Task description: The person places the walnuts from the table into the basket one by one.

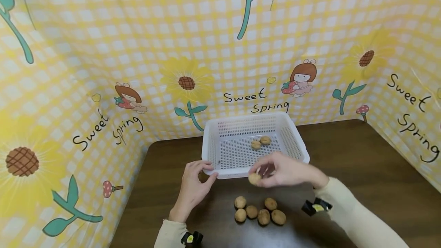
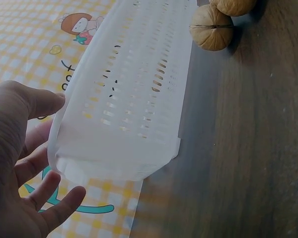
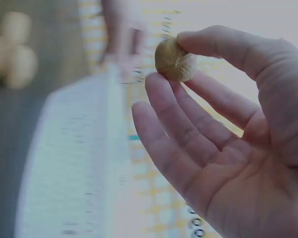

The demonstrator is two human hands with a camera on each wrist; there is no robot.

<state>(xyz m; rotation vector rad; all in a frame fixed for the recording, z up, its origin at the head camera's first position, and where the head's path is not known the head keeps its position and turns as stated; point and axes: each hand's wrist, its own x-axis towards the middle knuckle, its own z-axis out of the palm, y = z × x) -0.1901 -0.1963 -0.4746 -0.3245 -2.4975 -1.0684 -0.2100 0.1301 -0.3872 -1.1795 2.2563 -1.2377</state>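
My right hand [image 1: 284,169] pinches a walnut [image 1: 254,179] between thumb and fingertips, just above the front rim of a white perforated plastic basket [image 1: 231,173]. In the right wrist view the walnut [image 3: 175,60] sits at the tips of the fingers, with the palm facing the camera. Two walnuts [image 1: 265,140] lie inside the basket, toward its right half. At the basket's front left corner, my left hand [image 1: 194,186] holds the rim with thumb and fingers. Several walnuts [image 1: 263,217] rest on the table in front of the basket.
The dark brown wooden table [image 1: 165,179] carries everything. A yellow checked cloth [image 1: 138,49] with sunflowers and lettering hangs behind the table and along both sides. The basket's back wall stands close to that cloth.
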